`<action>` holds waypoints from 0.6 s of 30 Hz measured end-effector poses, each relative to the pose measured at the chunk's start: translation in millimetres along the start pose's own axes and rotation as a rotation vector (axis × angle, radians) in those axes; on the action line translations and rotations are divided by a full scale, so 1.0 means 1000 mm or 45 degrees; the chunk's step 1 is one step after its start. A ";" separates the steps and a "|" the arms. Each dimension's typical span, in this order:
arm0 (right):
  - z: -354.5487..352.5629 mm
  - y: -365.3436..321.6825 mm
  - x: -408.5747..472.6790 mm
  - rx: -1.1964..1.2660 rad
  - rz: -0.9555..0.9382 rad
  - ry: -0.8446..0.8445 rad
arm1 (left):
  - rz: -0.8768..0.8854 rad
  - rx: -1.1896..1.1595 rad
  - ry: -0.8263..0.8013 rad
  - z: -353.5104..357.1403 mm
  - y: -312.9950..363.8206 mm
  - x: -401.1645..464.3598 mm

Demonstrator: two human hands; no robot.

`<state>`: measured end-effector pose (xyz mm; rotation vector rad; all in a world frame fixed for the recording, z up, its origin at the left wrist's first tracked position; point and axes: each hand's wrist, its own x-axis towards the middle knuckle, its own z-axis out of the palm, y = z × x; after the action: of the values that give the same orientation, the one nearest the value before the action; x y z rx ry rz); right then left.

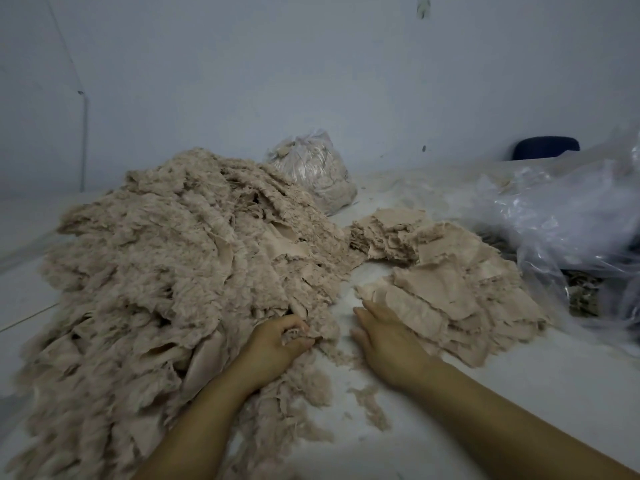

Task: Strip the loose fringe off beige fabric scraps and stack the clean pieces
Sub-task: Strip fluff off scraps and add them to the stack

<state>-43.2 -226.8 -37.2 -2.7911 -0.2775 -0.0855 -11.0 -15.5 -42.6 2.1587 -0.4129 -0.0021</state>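
A big heap of frayed beige scraps [166, 271] takes up the near-left part of the white table [485, 410], and everything else is placed from it here. At the heap's near-right edge the left hand [277, 344] has its fingers curled round a tuft of loose fringe [294, 336], gripping it where it meets the heap. Just right of the heap, across a narrow strip of bare table, the right hand [384, 337] lies flat with straight fingers, palm down, its fingertips touching the near-left edge of the stack of clean pieces [460, 296]. That stack spreads right of the heap in overlapping flat layers, its far end touching the heap's right side. Stripped fringe [370, 407] lies scattered on the table near the heap's near-right foot, between the 2 forearms. Behind the heap stands 1 clear bag of fluff [315, 171]. Right of the stack lies crumpled clear plastic sheeting [561, 209], and beyond it a dark blue chair back [545, 147] shows against the wall.
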 end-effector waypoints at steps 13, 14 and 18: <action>-0.004 -0.039 -0.030 0.629 -0.177 0.040 | -0.059 -0.381 0.051 -0.003 0.018 -0.005; -0.006 -0.041 -0.025 0.745 -0.069 0.133 | -0.083 -0.477 0.045 -0.003 0.021 -0.006; -0.010 -0.052 -0.009 1.159 0.169 -0.157 | -0.168 -0.855 0.097 0.007 0.030 -0.007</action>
<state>-63.0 -183.3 -11.8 -1.9007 -0.1116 0.1984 -27.2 -35.2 -23.7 1.5125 -0.1846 -0.1161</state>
